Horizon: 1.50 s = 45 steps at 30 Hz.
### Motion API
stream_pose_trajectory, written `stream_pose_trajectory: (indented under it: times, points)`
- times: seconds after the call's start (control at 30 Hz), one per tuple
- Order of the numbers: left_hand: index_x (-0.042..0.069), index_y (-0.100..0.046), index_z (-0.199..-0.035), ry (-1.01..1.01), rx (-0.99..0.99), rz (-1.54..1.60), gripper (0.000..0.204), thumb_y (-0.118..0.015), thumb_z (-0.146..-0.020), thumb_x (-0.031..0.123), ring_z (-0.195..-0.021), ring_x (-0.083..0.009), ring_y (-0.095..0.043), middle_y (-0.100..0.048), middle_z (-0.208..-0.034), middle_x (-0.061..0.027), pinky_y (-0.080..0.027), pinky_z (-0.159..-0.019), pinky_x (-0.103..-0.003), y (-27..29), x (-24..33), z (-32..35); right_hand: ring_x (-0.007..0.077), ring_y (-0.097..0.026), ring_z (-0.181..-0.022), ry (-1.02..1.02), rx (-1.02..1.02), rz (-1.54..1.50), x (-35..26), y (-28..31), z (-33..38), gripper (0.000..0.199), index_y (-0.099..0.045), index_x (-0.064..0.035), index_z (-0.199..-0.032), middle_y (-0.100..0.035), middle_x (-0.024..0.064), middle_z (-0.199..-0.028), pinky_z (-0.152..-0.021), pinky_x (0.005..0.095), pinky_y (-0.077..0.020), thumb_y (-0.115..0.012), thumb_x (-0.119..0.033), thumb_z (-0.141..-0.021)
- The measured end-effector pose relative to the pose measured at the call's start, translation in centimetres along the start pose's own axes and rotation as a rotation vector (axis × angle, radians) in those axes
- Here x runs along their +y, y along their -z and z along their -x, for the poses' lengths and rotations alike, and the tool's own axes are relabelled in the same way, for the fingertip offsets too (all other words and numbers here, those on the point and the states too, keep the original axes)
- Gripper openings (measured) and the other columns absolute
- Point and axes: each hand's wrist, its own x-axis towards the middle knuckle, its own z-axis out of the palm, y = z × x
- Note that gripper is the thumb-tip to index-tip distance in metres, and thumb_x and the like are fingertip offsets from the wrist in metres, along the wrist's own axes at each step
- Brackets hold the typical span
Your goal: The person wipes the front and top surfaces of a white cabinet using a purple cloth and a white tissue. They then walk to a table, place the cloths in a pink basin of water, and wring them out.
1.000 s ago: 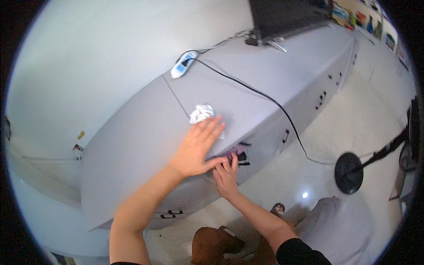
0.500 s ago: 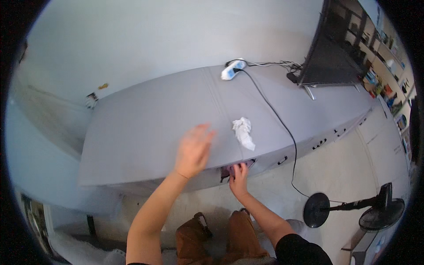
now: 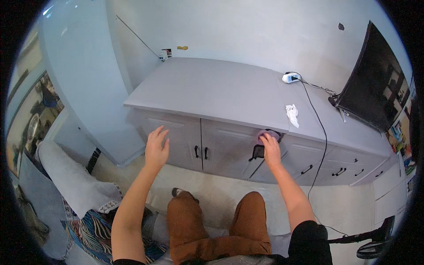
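Observation:
My right hand [image 3: 270, 149] is closed on a soft purple cloth-like thing [image 3: 263, 132] at the cabinet's upper front edge. Dark material shows beside it, and a black patch [image 3: 259, 151] hangs just below, its kind unclear. My fingers partly cover the purple thing. In front of the left cabinet door, my left hand [image 3: 157, 147] hovers with fingers apart and nothing in it. The long grey cabinet [image 3: 207, 84] has black handles [image 3: 201, 152] on its doors. A crumpled white tissue [image 3: 292, 115] lies on its top, beyond my right hand.
A white-and-blue power strip [image 3: 291, 78] sits near the wall, its black cable [image 3: 324, 132] running over the front edge to the floor. A television [image 3: 375, 79] stands at the right. A black fan [image 3: 373, 245] is low right; a grey-covered seat [image 3: 77, 181] is at left.
The view has swung left and shows more of the cabinet front. My left hand has come down from over the top to before the doors. My right hand stays at the purple thing.

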Motion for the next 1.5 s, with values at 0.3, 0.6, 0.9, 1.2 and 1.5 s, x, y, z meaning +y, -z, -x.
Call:
stream_pose_trajectory:
  times: [0.3, 0.6, 0.9, 1.2, 1.5]
  points:
    - [0.002, -0.058, -0.106, 0.080, -0.072, 0.092, 0.028, -0.057, -0.078, 0.001, -0.109, -0.0328, -0.048, -0.051, -0.121, -0.0144, -0.041, -0.091, -0.038, -1.7, -2.1, 4.9, 0.0230, -0.058, -0.084, 0.194, -0.380, -0.029, -4.9, -7.9, -4.5, 0.046, -0.048, -0.0100, -0.124, -0.059, 0.0063, -0.106, -0.085, 0.0430, -0.0427, -0.052, -0.011, -0.078]
    - [0.005, -0.059, -0.108, 0.120, -0.165, 0.241, 0.031, -0.058, -0.078, 0.000, -0.110, -0.0310, -0.049, -0.052, -0.121, -0.0123, -0.040, -0.092, -0.037, -6.2, -0.8, 3.5, 0.0208, -0.047, -0.114, 0.466, -0.405, -0.056, -5.3, -9.2, -6.8, 0.036, -0.060, -0.0050, -0.107, -0.060, 0.0040, -0.110, -0.107, 0.0373, -0.0271, -0.052, -0.006, -0.072]
    - [0.004, -0.058, -0.109, 0.199, -0.181, 0.297, 0.032, -0.058, -0.077, -0.001, -0.108, -0.0317, -0.050, -0.053, -0.120, -0.0129, -0.042, -0.090, -0.037, -10.4, -2.1, 7.4, 0.0280, -0.059, -0.093, 0.103, -0.490, 0.100, 4.6, -2.0, 0.3, 0.048, -0.055, -0.0132, -0.119, -0.062, 0.0101, -0.102, -0.092, 0.0441, -0.0402, -0.053, -0.009, -0.072]
    - [0.003, -0.038, -0.131, -0.189, -0.007, 0.042, 0.063, -0.056, -0.071, -0.004, -0.126, -0.0361, -0.031, -0.033, -0.138, -0.0156, -0.024, -0.103, -0.048, -9.1, 6.0, -4.4, 0.0221, -0.048, -0.112, 0.555, -0.390, 0.046, -0.4, -7.7, -3.6, 0.029, -0.063, -0.0062, -0.100, -0.062, 0.0054, -0.102, -0.108, 0.0404, -0.0246, -0.049, -0.012, -0.075]
    - [0.000, -0.015, -0.140, -0.112, -0.271, -0.253, 0.091, -0.058, -0.060, -0.008, -0.136, -0.0338, -0.012, -0.015, -0.147, -0.0174, -0.009, -0.108, -0.053, -12.1, 3.6, -6.8, 0.0249, -0.054, -0.107, 0.212, -0.392, 0.191, 7.4, 0.8, 1.1, 0.041, -0.060, -0.0128, -0.111, -0.060, 0.0098, -0.112, -0.101, 0.0452, -0.0313, -0.052, -0.007, -0.072]
